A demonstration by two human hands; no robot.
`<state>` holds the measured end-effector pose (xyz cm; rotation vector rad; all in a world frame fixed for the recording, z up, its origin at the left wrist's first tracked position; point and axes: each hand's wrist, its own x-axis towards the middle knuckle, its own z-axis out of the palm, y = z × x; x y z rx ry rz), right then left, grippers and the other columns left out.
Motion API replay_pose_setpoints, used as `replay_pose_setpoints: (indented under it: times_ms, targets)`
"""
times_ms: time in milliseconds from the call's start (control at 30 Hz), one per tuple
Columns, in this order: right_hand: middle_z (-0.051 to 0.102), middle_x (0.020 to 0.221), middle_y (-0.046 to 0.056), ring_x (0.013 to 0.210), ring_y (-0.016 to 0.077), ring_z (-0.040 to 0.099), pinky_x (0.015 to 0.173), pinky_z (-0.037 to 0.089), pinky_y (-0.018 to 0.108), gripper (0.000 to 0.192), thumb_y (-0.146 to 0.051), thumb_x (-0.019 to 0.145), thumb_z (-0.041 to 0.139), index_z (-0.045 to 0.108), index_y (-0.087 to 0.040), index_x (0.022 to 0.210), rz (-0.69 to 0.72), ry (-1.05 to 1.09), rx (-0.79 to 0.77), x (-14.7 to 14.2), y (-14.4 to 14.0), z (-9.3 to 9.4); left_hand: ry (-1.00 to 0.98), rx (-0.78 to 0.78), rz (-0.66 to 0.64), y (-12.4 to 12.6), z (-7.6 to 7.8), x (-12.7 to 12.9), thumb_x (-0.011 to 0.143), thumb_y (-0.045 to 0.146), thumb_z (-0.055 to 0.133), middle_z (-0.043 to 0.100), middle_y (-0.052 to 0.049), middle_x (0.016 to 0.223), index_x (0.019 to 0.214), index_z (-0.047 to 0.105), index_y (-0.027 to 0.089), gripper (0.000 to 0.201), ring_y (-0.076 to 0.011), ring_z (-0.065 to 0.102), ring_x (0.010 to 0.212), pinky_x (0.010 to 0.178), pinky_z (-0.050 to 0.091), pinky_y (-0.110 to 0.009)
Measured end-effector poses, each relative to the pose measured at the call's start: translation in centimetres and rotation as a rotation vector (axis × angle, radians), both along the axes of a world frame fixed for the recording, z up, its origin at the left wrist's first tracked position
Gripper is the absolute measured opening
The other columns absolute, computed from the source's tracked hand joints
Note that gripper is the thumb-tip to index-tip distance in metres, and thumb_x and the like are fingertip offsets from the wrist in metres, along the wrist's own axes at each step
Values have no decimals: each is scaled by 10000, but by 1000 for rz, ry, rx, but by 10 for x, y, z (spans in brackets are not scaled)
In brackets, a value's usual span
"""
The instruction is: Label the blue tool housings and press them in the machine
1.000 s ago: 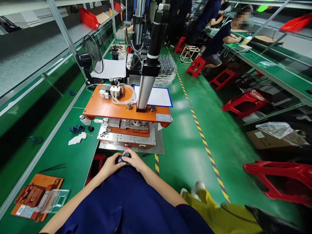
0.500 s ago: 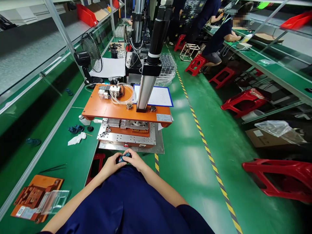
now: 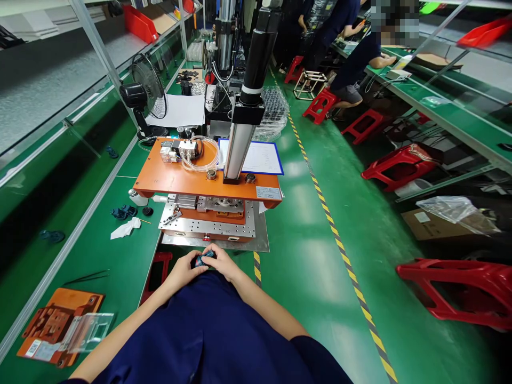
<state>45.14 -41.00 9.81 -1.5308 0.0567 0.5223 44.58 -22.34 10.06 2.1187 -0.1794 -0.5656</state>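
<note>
Close to my body, just in front of the press's base, both hands hold one small dark-blue part (image 3: 204, 258). My left hand (image 3: 186, 269) is closed around its left side, and my right hand (image 3: 220, 262) pinches it from the right. Fingers cover much of the part, so its exact kind cannot be made out. Beyond the hands stands a press (image 3: 208, 181) with an orange top plate, a black and silver cylinder and a perforated metal base. Several similar dark-blue parts (image 3: 124, 212) lie on the green bench to the left, beside a crumpled white cloth (image 3: 125, 229).
An orange fixture (image 3: 60, 325) with a clear plastic plate lies at the bench's lower left, below black tweezers (image 3: 87, 277). A black fan (image 3: 146, 93) stands behind. A blue-edged clipboard (image 3: 262, 157) lies behind the press. Red stools (image 3: 404, 165) and a seated person (image 3: 356, 74) are at right.
My hands and the blue part stay almost still in front of the press. The seated person at right has shifted the head and arm slightly.
</note>
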Motion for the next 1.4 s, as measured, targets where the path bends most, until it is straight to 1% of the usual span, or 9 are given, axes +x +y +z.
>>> replay_pose_setpoints:
  times_ms: [233, 733, 1033, 1100, 1167, 1233, 1267, 1333, 1400]
  targets:
    - [599, 815, -29, 762, 148, 526, 735, 424, 283, 188, -324, 735, 701, 623, -217, 869, 0, -12, -9, 0, 0, -4, -6, 6, 1, -1, 3, -1, 767, 462, 718, 745, -44, 1007, 1132, 641, 200, 457, -223, 683, 884, 819, 516, -324]
    - [602, 823, -25, 780, 155, 539, 731, 431, 281, 188, -339, 742, 695, 621, -223, 869, 5, -43, -33, -4, -4, -5, 3, 0, 25, -5, 5, -6, 759, 439, 725, 757, -45, 1041, 1125, 651, 211, 437, -237, 693, 952, 856, 525, -331]
    - [666, 839, -10, 779, 165, 631, 720, 505, 292, 181, -364, 822, 644, 638, -220, 933, 75, -160, -154, -5, -9, -9, -17, -7, 16, -6, 6, -4, 712, 402, 772, 762, -43, 1058, 1129, 686, 219, 464, -240, 701, 946, 857, 529, -322]
    - [697, 923, 19, 852, 187, 660, 771, 526, 322, 227, -394, 850, 626, 656, -222, 996, 68, -221, -228, 8, -23, -9, -33, 11, 41, -5, 6, 1, 705, 400, 775, 764, -49, 1018, 1122, 692, 202, 468, -243, 699, 907, 840, 529, -330]
    - [684, 1116, 76, 1047, 231, 637, 907, 507, 390, 299, -410, 898, 572, 644, -224, 1121, -5, -296, -344, 31, -42, -9, -56, 37, 85, -3, 6, 8, 720, 419, 756, 757, -64, 988, 1129, 683, 174, 483, -251, 690, 885, 836, 524, -348]
    - [588, 1328, 133, 1286, 286, 496, 1070, 395, 484, 361, -379, 937, 513, 594, -217, 1249, -109, -369, -490, 63, -63, -11, -85, 56, 123, -1, 8, 16, 742, 447, 729, 748, -73, 1003, 1139, 668, 160, 494, -258, 678, 909, 857, 513, -362]
    - [551, 1380, 148, 1363, 308, 412, 1124, 321, 523, 374, -357, 940, 510, 583, -213, 1277, -139, -400, -557, 81, -72, -12, -100, 60, 134, 0, 9, 20, 752, 459, 716, 743, -72, 1019, 1141, 661, 163, 492, -257, 673, 928, 873, 507, -364]
    - [563, 1364, 172, 1418, 351, 319, 1157, 223, 579, 356, -316, 914, 559, 611, -198, 1246, -160, -440, -672, 113, -85, -16, -128, 67, 146, 2, 12, 27, 770, 477, 694, 736, -62, 1028, 1151, 652, 173, 489, -251, 667, 939, 886, 502, -362]
    - [643, 1235, 184, 1381, 382, 367, 1146, 203, 606, 275, -295, 879, 622, 671, -191, 1129, -138, -460, -756, 140, -91, -22, -153, 74, 154, 3, 15, 32, 784, 488, 679, 733, -57, 1033, 1178, 642, 180, 501, -244, 669, 933, 885, 504, -357]
